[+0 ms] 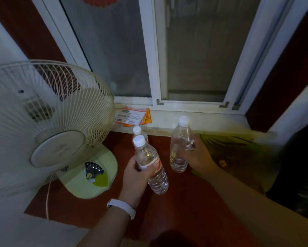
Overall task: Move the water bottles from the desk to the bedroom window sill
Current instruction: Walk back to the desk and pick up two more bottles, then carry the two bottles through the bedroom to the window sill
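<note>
Our right hand [198, 158] grips the clear bottle [180, 145] upright, its cap just in front of the window sill [212, 122], so that's the closer one to set down. Our left hand [136, 172] clutches the labelled bottle [151, 164], tilted cap-far. A second bottle [137, 130] peeks out just behind it, and whether we're holding that too, we cannot tell.

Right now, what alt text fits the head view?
A person's left hand grips a labelled water bottle, a second cap visible behind it, and the right hand grips a clear bottle, both near a white window sill. A fan stands at left.
</note>
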Demonstrator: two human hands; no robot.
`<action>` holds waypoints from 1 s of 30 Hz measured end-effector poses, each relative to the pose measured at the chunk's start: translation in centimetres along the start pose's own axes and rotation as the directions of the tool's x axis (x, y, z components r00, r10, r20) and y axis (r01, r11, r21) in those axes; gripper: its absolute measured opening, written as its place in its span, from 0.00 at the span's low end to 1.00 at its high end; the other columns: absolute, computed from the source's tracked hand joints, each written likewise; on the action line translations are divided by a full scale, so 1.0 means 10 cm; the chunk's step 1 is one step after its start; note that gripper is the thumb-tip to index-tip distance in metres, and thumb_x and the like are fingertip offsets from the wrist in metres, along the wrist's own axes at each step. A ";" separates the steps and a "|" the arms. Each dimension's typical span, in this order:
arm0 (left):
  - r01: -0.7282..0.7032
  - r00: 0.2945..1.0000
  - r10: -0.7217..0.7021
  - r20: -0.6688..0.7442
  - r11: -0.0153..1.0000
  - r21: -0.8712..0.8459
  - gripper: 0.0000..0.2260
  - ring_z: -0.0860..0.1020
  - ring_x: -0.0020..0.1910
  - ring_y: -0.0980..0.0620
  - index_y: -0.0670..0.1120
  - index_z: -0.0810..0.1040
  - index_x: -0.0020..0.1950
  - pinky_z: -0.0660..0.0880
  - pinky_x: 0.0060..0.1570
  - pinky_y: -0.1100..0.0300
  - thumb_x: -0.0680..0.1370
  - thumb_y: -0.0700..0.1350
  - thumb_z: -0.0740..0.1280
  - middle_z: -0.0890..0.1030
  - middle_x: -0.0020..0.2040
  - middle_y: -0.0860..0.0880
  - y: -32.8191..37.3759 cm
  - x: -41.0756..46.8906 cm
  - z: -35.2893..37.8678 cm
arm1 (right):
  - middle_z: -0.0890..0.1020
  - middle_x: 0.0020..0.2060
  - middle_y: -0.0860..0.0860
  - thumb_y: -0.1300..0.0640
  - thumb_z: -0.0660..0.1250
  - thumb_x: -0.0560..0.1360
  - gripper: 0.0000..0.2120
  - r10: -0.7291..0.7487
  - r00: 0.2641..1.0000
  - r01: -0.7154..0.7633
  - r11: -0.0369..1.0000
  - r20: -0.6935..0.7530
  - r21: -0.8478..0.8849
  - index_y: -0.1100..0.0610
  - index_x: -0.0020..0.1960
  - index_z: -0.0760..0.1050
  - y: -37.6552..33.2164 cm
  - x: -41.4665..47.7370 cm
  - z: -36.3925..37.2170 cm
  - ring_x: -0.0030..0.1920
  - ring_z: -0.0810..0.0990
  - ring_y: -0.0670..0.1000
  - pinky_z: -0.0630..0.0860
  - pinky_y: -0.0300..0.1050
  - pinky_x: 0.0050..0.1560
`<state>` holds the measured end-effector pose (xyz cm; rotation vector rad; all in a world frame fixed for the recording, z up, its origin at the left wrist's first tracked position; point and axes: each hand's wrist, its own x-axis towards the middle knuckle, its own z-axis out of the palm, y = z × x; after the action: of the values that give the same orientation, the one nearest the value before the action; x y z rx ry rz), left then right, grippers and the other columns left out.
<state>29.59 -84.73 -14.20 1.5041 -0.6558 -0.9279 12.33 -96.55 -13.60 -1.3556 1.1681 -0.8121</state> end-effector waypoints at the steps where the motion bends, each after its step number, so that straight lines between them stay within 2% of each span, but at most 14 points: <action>1: -0.008 0.999 0.008 0.033 1.000 -0.001 0.16 0.84 0.44 0.56 0.47 0.81 0.54 0.78 0.41 0.66 0.70 0.34 0.77 0.86 0.46 0.50 0.02 0.00 -0.03 | 0.85 0.46 0.44 0.56 0.79 0.66 0.21 -0.012 1.000 0.012 1.000 -0.023 -0.007 0.43 0.54 0.76 -0.03 -0.09 0.00 0.45 0.85 0.42 0.82 0.46 0.50; 3: -0.022 0.997 0.022 0.077 1.000 -0.001 0.17 0.84 0.43 0.56 0.47 0.81 0.53 0.78 0.40 0.66 0.69 0.34 0.77 0.86 0.46 0.49 0.04 0.00 -0.09 | 0.86 0.44 0.44 0.62 0.77 0.70 0.19 -0.046 0.997 0.044 0.999 -0.057 -0.026 0.45 0.54 0.77 -0.06 -0.27 -0.01 0.45 0.85 0.43 0.82 0.42 0.47; 7: -0.043 0.980 0.037 0.197 0.999 0.023 0.17 0.83 0.43 0.61 0.52 0.81 0.52 0.76 0.38 0.70 0.68 0.39 0.79 0.86 0.44 0.54 0.11 0.00 -0.18 | 0.86 0.47 0.48 0.61 0.76 0.71 0.17 -0.055 0.987 0.048 0.997 -0.151 -0.055 0.46 0.55 0.78 -0.13 -0.68 0.00 0.48 0.85 0.44 0.81 0.41 0.50; 10: -0.047 0.942 0.037 0.333 0.999 0.022 0.19 0.84 0.49 0.57 0.52 0.81 0.56 0.78 0.45 0.63 0.68 0.41 0.79 0.86 0.49 0.54 0.10 -0.04 -0.20 | 0.86 0.49 0.50 0.54 0.78 0.68 0.20 -0.008 0.962 -0.006 0.999 -0.274 -0.051 0.48 0.58 0.78 -0.08 -1.01 -0.02 0.51 0.85 0.48 0.81 0.51 0.55; 12: -0.035 0.918 0.033 0.395 0.999 -0.001 0.20 0.83 0.51 0.54 0.52 0.80 0.58 0.79 0.50 0.58 0.68 0.40 0.79 0.86 0.51 0.52 0.09 -0.10 -0.16 | 0.86 0.49 0.47 0.54 0.78 0.67 0.20 0.006 0.941 -0.021 0.999 -0.337 -0.040 0.47 0.57 0.79 -0.06 -1.25 -0.04 0.51 0.85 0.47 0.80 0.50 0.55; 14: -0.048 0.890 0.049 0.453 0.999 -0.013 0.20 0.84 0.51 0.54 0.52 0.80 0.57 0.78 0.48 0.59 0.68 0.38 0.78 0.86 0.51 0.52 0.09 -0.19 -0.08 | 0.86 0.49 0.46 0.56 0.78 0.68 0.19 0.045 0.911 -0.055 0.998 -0.409 -0.014 0.47 0.57 0.79 -0.06 -1.48 -0.08 0.50 0.85 0.46 0.81 0.48 0.53; 17: -0.050 0.839 0.045 0.542 0.999 -0.005 0.19 0.84 0.47 0.58 0.51 0.81 0.54 0.78 0.42 0.65 0.68 0.35 0.78 0.86 0.47 0.54 0.10 -0.38 0.10 | 0.86 0.48 0.45 0.56 0.77 0.69 0.18 0.079 0.877 -0.087 0.996 -0.475 0.004 0.48 0.58 0.78 -0.10 -1.83 -0.19 0.49 0.84 0.45 0.79 0.40 0.46; 22: -0.068 0.737 0.052 0.674 0.998 -0.003 0.17 0.84 0.45 0.59 0.52 0.81 0.52 0.77 0.38 0.69 0.69 0.33 0.76 0.86 0.45 0.57 0.17 -0.83 0.46 | 0.86 0.50 0.45 0.54 0.78 0.68 0.21 0.107 0.802 -0.106 0.994 -0.587 0.036 0.45 0.59 0.77 -0.09 -2.42 -0.46 0.51 0.84 0.46 0.80 0.48 0.54; 27: -0.069 0.646 0.034 0.762 0.998 0.013 0.20 0.84 0.46 0.58 0.49 0.81 0.57 0.78 0.38 0.69 0.69 0.33 0.77 0.86 0.48 0.53 0.18 -1.40 0.86 | 0.85 0.49 0.46 0.54 0.78 0.69 0.20 0.124 0.707 -0.111 0.992 -0.697 0.064 0.45 0.57 0.76 -0.03 -3.09 -0.77 0.49 0.84 0.45 0.80 0.44 0.50; 30: -0.093 0.586 0.038 0.810 0.995 0.021 0.18 0.84 0.44 0.60 0.51 0.81 0.55 0.78 0.38 0.68 0.70 0.34 0.77 0.86 0.47 0.54 0.17 -1.88 1.14 | 0.84 0.48 0.45 0.54 0.78 0.69 0.19 0.134 0.645 -0.092 0.991 -0.752 0.098 0.42 0.55 0.75 0.06 -3.57 -1.00 0.49 0.83 0.45 0.79 0.43 0.48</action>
<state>10.30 -75.46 -8.97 1.0196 -1.4049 -1.5686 -7.00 -65.53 -7.17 -0.8677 1.8457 -1.3810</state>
